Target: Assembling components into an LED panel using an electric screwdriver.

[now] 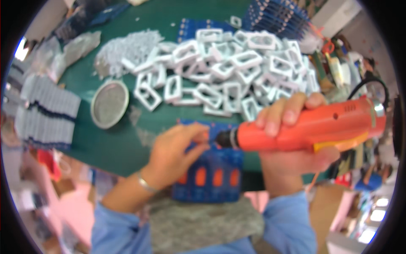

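My right hand (292, 135) is wrapped round an orange electric screwdriver (313, 127) with a yellow lever, held sideways so its black nose points left. Below that nose lies a blue panel (207, 192) with a row of orange oval shapes, at the table's near edge. My left hand (175, 148), a bracelet on its wrist, reaches over the panel's far left part with thumb and fingers closed together beside the screwdriver's nose. Whatever its fingertips pinch is too small and blurred to make out.
Beyond my hands spreads a heap of white rectangular frames (232, 63), with a pile of small pale pieces (127, 48) at its left. A round metal dish (110, 103) and stacked grey parts (48, 112) stand left. Blue stacked panels (277, 17) rise at the back right.
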`<state>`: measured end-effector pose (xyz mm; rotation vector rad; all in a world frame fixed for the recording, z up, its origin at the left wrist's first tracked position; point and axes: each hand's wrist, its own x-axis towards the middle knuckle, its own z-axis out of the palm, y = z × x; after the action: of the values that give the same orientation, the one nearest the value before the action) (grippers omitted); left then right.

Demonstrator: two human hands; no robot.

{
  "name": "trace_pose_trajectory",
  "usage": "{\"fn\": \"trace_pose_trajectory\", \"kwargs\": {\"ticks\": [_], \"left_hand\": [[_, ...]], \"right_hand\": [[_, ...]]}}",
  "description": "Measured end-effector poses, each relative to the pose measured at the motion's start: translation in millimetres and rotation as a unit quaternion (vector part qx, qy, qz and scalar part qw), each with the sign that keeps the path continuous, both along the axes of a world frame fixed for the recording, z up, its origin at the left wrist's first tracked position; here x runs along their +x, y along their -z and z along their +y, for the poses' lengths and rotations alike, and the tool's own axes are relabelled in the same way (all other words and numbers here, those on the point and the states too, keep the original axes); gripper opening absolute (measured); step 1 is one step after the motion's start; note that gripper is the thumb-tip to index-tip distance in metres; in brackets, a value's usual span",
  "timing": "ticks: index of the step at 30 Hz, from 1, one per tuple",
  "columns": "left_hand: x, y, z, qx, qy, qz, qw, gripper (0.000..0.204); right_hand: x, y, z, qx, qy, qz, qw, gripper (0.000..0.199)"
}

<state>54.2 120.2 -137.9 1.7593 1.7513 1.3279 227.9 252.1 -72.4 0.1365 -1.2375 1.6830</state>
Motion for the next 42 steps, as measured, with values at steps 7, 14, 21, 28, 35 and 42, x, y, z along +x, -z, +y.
{"fn": "trace_pose_trajectory", "kwargs": {"ticks": [7, 14, 21, 28, 35, 42], "left_hand": [[-12.8, -0.2, 8.1, 0.046, 0.039, 0.052, 0.997, 0.048], [-12.7, 6.6, 10.6, 0.032, 0.048, 0.113, 0.992, 0.05], [-31.2, 13.7, 25.5, -0.073, 0.049, -0.01, 0.996, 0.049], [-31.2, 25.1, 19.1, -0.071, 0.044, 0.026, 0.996, 0.049], [-31.1, 26.5, 21.5, -0.082, 0.052, 0.012, 0.995, 0.05], [-23.5, 23.0, 14.5, -0.084, 0.044, 0.017, 0.995, 0.052]], "right_hand": [[-12.3, 5.4, -0.4, 0.028, 0.004, -0.004, 1.0, 0.079], [-13.4, 15.4, -4.8, 0.097, 0.001, -0.011, 0.995, 0.077], [-39.4, 21.3, 12.1, 0.117, -0.008, -0.057, 0.991, 0.077], [-51.4, 31.5, 14.3, 0.104, -0.021, -0.119, 0.987, 0.074], [-55.4, 25.7, 8.4, 0.072, 0.006, -0.182, 0.981, 0.069], [-52.5, 7.4, -9.4, -0.018, 0.029, -0.252, 0.967, 0.062]]}}
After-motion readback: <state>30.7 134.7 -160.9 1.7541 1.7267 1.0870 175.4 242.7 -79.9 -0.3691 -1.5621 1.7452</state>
